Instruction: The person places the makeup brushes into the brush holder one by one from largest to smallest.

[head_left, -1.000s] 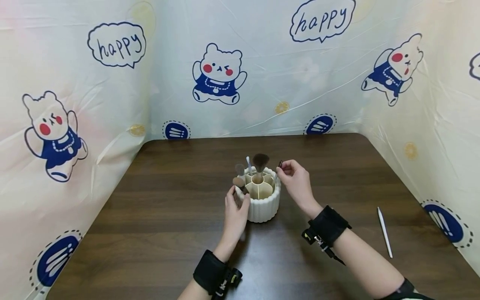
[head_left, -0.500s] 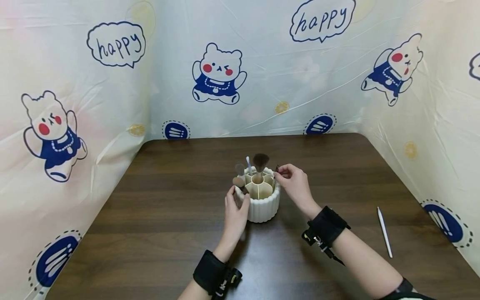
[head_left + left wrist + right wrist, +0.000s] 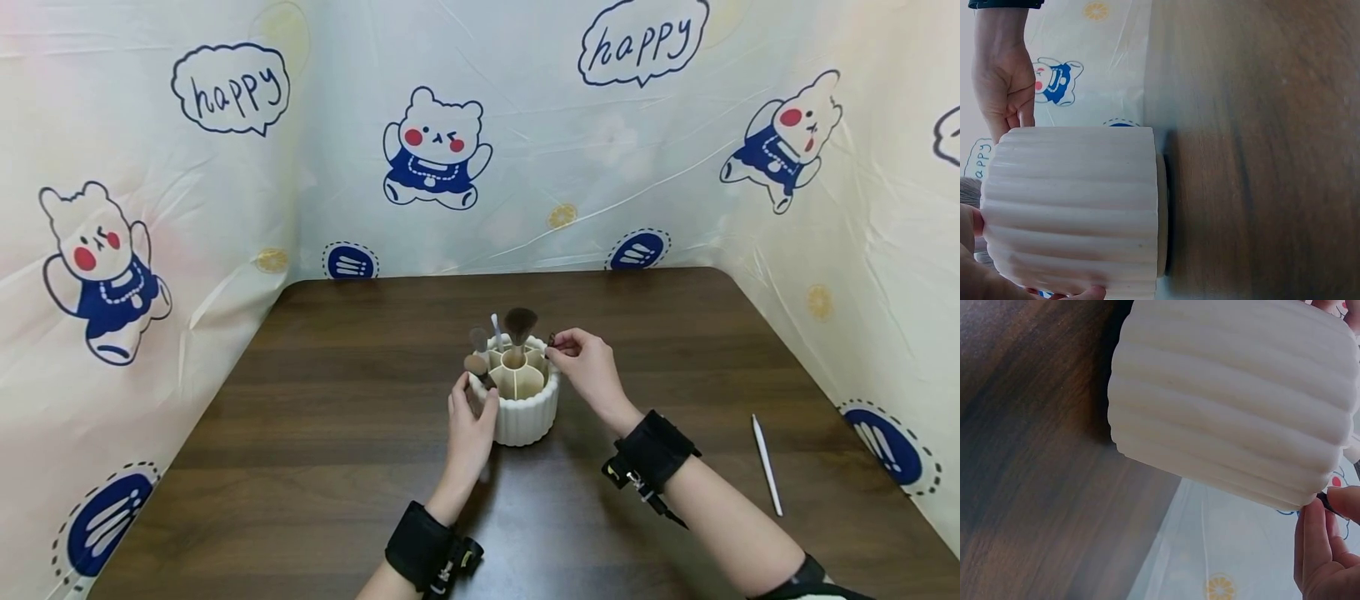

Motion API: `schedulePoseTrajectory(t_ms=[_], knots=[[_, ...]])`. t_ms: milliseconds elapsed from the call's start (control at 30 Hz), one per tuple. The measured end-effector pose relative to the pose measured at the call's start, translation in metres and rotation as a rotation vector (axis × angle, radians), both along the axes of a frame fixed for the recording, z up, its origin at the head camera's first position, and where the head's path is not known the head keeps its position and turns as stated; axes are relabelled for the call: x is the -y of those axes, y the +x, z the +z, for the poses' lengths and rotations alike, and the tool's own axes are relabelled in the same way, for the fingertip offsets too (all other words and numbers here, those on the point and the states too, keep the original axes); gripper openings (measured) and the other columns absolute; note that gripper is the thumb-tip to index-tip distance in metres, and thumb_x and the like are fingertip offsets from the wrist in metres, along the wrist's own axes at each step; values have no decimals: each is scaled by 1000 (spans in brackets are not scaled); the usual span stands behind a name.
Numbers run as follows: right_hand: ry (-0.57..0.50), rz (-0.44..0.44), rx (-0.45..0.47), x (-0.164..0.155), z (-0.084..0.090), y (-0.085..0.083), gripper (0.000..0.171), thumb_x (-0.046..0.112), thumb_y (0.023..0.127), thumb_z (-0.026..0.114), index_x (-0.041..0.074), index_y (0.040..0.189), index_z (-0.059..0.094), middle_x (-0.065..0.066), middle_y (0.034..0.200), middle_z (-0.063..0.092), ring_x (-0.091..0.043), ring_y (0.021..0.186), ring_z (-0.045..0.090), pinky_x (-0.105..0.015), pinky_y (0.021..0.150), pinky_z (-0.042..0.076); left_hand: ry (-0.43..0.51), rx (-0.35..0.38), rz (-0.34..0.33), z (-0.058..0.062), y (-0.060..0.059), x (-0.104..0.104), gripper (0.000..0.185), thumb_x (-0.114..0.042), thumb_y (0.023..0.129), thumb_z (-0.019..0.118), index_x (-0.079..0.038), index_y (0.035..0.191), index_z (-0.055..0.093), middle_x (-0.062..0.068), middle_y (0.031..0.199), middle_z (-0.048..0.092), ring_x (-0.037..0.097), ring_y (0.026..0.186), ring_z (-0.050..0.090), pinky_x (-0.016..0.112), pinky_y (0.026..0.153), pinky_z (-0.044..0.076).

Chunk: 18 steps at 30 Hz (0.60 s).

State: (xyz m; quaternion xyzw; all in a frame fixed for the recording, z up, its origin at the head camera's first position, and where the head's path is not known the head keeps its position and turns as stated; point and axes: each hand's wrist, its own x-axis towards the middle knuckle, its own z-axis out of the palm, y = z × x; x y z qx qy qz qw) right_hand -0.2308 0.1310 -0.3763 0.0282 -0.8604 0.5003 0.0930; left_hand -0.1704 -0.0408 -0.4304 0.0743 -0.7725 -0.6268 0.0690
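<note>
A white ribbed makeup brush holder (image 3: 527,419) with cream dividers stands upright on the table. My left hand (image 3: 471,429) grips its left side, the fingers and thumb spread round the wall. At the right rim, my right hand (image 3: 588,367) pinches a slim dark-ended stick (image 3: 1324,499) between thumb and fingers; its lower part is hidden by the hand and the rim. In the holder stand a large dark fluffy makeup brush (image 3: 521,321), a tan-headed brush (image 3: 476,364), a greyish brush (image 3: 479,337) and a thin white-tipped stick (image 3: 496,322).
A white pen-like stick (image 3: 767,464) lies on the brown wooden table (image 3: 322,433), to the right of my right forearm. A printed plastic curtain (image 3: 540,167) hangs along the table's back and sides.
My right hand has moved slightly left and down with the slim dark-ended stick, closer to the holder's right rim. My left hand has stayed in place on the holder.
</note>
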Motion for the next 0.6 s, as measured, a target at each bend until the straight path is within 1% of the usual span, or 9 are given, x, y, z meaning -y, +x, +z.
schedulePoseTrajectory(t_ms=[167, 333, 467, 600], knots=[[-12, 9, 3, -3, 1, 4, 16, 10, 86, 68, -2, 97, 68, -19, 94, 70, -18, 80, 64, -14, 62, 46, -4, 1, 6, 1, 0, 1, 63, -33, 96, 51, -8, 148, 26, 19, 147, 34, 35, 140, 33, 51, 110, 36], [12, 2, 1, -13, 2, 6, 17, 12, 88, 66, -2, 98, 68, -19, 96, 70, -22, 83, 64, -17, 63, 46, -7, -1, 10, 0, 0, 2, 62, -32, 96, 51, -9, 148, 27, 18, 147, 35, 34, 140, 33, 51, 111, 34], [72, -25, -3, -32, 2, 9, 20, 14, 90, 64, -2, 101, 67, -19, 99, 70, -24, 86, 63, -18, 66, 46, -6, -5, 4, 0, 1, 1, 62, -33, 96, 51, -8, 148, 27, 18, 147, 35, 35, 140, 33, 51, 111, 34], [155, -80, -12, -61, 2, 13, 22, 15, 91, 63, -3, 104, 67, -21, 100, 69, -27, 87, 63, -21, 67, 46, -3, -13, -3, 1, 1, 1, 62, -32, 96, 51, -7, 148, 27, 19, 146, 35, 36, 140, 33, 51, 111, 35]])
